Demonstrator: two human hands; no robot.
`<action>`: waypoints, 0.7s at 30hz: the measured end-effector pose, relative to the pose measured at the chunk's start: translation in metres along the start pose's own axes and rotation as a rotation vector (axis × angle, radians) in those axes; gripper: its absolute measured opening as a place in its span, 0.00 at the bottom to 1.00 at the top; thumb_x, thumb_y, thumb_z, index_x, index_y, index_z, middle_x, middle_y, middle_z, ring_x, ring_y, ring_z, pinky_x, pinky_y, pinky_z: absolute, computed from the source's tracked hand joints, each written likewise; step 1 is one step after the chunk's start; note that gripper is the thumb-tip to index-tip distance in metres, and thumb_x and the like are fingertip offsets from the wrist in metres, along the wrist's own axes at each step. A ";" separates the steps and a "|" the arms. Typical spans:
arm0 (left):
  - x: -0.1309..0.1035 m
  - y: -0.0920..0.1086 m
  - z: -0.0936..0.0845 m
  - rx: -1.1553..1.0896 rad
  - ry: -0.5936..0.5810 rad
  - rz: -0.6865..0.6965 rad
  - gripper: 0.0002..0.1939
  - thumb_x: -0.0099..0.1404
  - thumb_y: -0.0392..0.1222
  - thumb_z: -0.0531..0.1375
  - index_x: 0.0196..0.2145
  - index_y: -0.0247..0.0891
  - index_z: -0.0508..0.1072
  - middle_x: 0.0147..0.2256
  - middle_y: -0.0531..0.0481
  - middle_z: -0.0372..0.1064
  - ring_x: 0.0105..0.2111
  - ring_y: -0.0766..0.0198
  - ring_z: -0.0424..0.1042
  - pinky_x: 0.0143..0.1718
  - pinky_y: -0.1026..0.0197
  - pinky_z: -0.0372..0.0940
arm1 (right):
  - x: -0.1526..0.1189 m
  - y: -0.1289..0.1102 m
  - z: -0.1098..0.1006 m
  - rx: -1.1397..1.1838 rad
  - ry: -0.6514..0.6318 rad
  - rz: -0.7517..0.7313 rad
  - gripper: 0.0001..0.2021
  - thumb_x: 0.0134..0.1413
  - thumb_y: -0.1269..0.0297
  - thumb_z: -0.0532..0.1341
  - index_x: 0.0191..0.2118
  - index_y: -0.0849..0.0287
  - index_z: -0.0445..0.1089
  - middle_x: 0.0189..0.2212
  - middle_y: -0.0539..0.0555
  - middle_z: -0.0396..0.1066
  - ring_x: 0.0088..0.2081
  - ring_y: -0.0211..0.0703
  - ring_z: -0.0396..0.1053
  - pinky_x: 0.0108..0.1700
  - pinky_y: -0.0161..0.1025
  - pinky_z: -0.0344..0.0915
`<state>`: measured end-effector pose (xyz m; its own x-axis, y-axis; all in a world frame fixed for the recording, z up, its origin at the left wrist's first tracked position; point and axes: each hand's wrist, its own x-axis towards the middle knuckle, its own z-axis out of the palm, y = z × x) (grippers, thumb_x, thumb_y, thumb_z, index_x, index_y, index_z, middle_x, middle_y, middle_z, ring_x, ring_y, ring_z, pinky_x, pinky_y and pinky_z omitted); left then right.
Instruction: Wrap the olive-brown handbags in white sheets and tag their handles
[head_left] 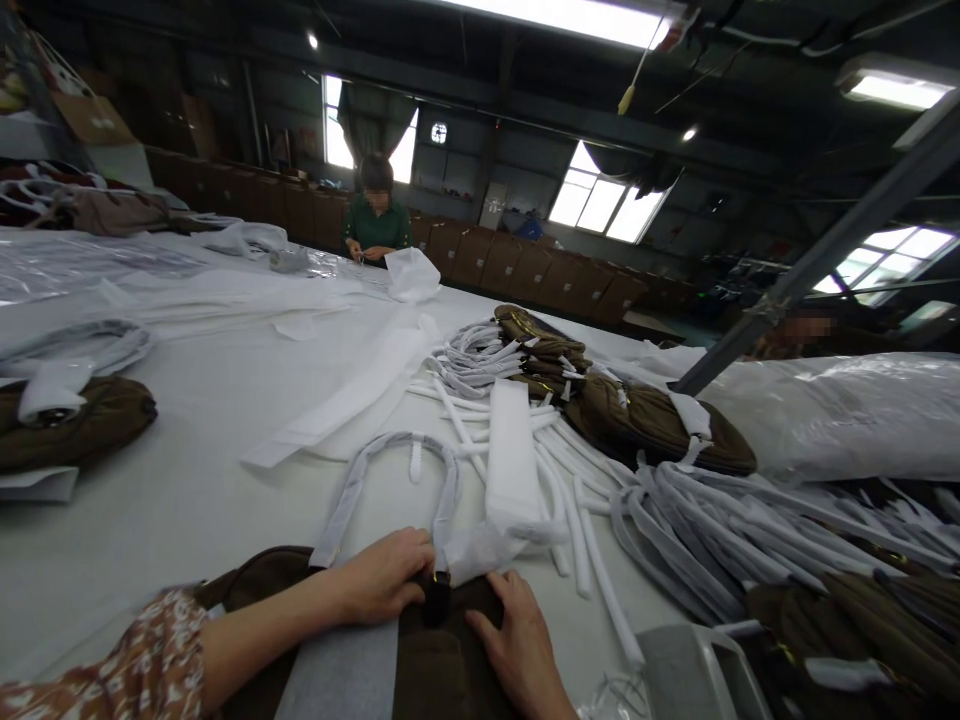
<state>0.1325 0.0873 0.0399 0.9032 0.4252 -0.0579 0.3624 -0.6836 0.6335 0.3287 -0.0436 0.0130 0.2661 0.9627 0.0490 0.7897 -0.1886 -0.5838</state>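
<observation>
A dark brown handbag [431, 660] lies at the bottom centre of the table, its handle [362, 478] wrapped in pale grey protective sheet and arched away from me. My left hand [390, 578] is closed at the bag's top edge, thumb and fingers bent beside a gold-coloured fitting at the base of the handle. On the right side of the same edge, my right hand [517, 635] grips the bag, thumb in front and fingers over the rim. Whitish wrapping [480, 550] lies between the hands, beyond the bag. A grey sheet [349, 670] covers part of the bag's front.
White foam tubes [581, 540] and a white foam strip [512, 455] lie ahead. More brown bags [652, 420] and wrapped straps [690, 520] are piled right, near a grey plastic object [694, 675]. Another bag [112, 420] sits left. Across the table is a person [377, 222].
</observation>
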 end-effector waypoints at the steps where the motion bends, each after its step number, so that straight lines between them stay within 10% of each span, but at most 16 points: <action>1: -0.002 0.001 -0.002 -0.034 0.002 0.011 0.06 0.56 0.35 0.57 0.33 0.40 0.68 0.37 0.49 0.68 0.41 0.58 0.67 0.44 0.59 0.62 | 0.000 -0.001 -0.001 0.047 -0.001 -0.005 0.12 0.44 0.70 0.58 0.38 0.55 0.69 0.36 0.55 0.71 0.40 0.50 0.69 0.43 0.41 0.65; 9: 0.009 -0.003 -0.017 -0.044 -0.231 0.014 0.07 0.57 0.40 0.59 0.36 0.41 0.70 0.36 0.49 0.73 0.39 0.55 0.72 0.39 0.60 0.63 | -0.001 0.001 -0.007 0.220 0.049 -0.217 0.10 0.46 0.75 0.49 0.31 0.55 0.64 0.28 0.52 0.68 0.33 0.44 0.67 0.35 0.37 0.61; 15: 0.017 -0.010 -0.019 -0.085 -0.235 -0.059 0.12 0.59 0.39 0.56 0.42 0.42 0.71 0.40 0.48 0.74 0.42 0.54 0.72 0.42 0.59 0.64 | 0.021 -0.002 -0.013 0.315 -0.211 -0.048 0.10 0.58 0.59 0.55 0.38 0.56 0.71 0.34 0.51 0.74 0.37 0.45 0.71 0.40 0.37 0.65; 21: 0.023 -0.024 -0.015 -0.237 -0.242 -0.169 0.10 0.61 0.45 0.54 0.36 0.40 0.71 0.33 0.53 0.73 0.35 0.59 0.71 0.35 0.63 0.63 | 0.030 0.008 0.010 0.161 -0.068 0.087 0.13 0.60 0.58 0.52 0.38 0.56 0.73 0.33 0.54 0.76 0.35 0.47 0.73 0.37 0.39 0.65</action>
<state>0.1416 0.1224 0.0346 0.8735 0.3489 -0.3394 0.4735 -0.4474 0.7587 0.3372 -0.0147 0.0023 0.2867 0.9562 -0.0592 0.6651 -0.2431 -0.7061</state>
